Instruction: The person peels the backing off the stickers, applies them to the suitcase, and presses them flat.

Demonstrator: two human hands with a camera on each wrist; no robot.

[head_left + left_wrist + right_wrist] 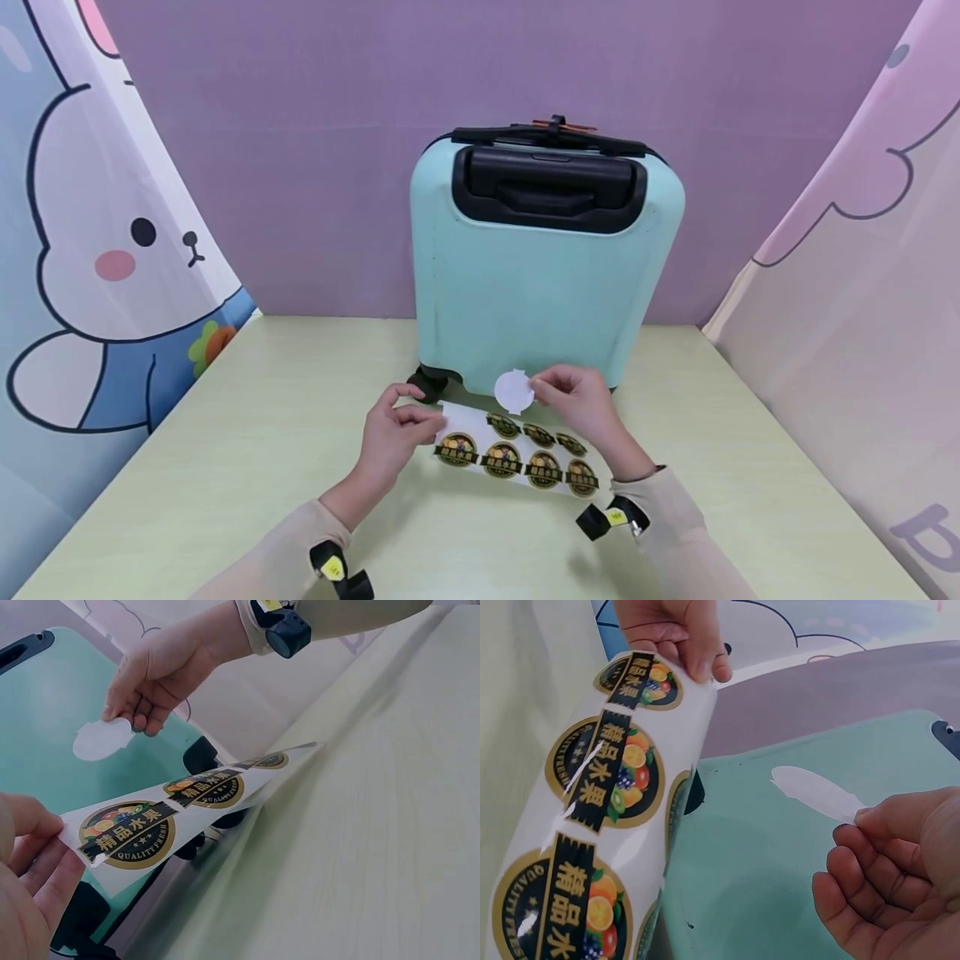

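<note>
Two edge pinches: white disc [514,392] leftward from right hand [577,403], label sheet [522,444] rightward from left hand [393,429].

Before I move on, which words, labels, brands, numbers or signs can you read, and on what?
"精品水果": across the stickers on the white sheet.
"QUALITY FRESH": curved along the rim of those stickers.
Too small to read: yellow labels at the wrists.
Can't tell if a letter: purple mark, far right in the head view.
No text shows: white round piece in the right hand.
</note>
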